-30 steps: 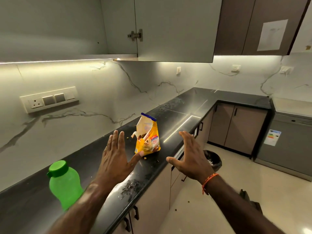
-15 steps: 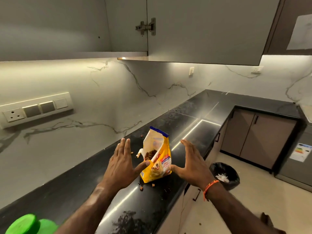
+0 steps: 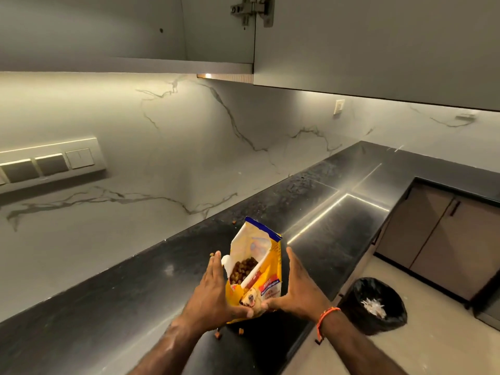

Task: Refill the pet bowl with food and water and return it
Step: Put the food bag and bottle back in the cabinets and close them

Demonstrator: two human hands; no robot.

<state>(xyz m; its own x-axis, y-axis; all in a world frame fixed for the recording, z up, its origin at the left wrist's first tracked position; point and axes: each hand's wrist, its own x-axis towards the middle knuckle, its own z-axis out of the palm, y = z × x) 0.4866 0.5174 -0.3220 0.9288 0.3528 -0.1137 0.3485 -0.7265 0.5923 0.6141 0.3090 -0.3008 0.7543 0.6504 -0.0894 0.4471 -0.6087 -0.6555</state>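
An open yellow pet food bag (image 3: 257,269) with a blue top edge stands on the black counter (image 3: 108,307), brown kibble showing inside. My left hand (image 3: 211,293) presses against the bag's left side, thumb under its lower front. My right hand (image 3: 300,290), with an orange wrist band, cups the right side, and its thumb touches the bag's lower front. A few loose kibble pieces (image 3: 217,335) lie on the counter just below the bag. No pet bowl or water bottle is in view.
An upper cabinet door (image 3: 351,36) hangs open overhead, close to my head. A switch panel (image 3: 51,163) sits on the marble wall at left. A black-lined waste bin (image 3: 376,304) stands on the floor to the right, in front of the brown lower cabinets (image 3: 446,239).
Both hands have moved forward and come together onto the sides of the food bag. The view has moved closer and to the right, so the green bottle has left the frame.
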